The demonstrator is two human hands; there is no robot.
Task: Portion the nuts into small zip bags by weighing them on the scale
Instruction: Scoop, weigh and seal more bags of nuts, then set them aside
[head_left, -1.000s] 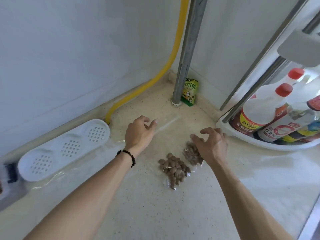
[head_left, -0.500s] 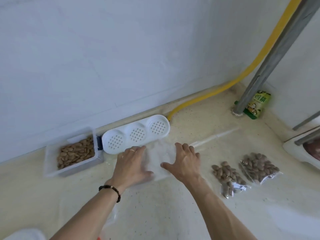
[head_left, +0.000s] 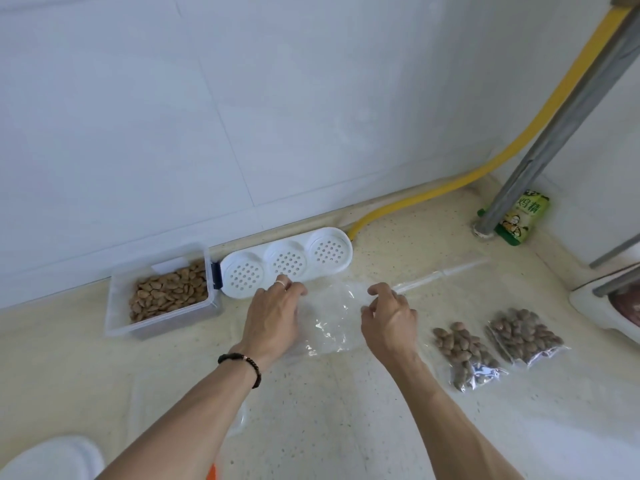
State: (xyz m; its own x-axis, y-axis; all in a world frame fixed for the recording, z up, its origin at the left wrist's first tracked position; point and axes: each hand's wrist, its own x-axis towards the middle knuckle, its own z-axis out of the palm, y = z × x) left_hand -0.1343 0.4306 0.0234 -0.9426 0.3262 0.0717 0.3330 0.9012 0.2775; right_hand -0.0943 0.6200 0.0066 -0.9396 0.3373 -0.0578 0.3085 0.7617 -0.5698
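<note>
An empty clear zip bag lies crumpled on the counter between my hands. My left hand pinches its left edge with curled fingers. At the bag's right edge, my right hand has its thumb and fingers curled on the plastic. A clear box of loose nuts stands open by the wall at the left. Two filled nut bags lie to the right: one nearer my right hand, the other beyond it. A white rounded object shows at the bottom left corner; whether it is the scale I cannot tell.
A white perforated tray lies against the wall behind my hands. A larger clear bag's zip strip stretches to the right. A yellow hose, a grey pipe, a green packet and a white rack fill the right corner.
The view swung left from the corner to the nut box. Both hands left the filled bags, pressed flat on the empty bags, and now their fingers curl on one.
</note>
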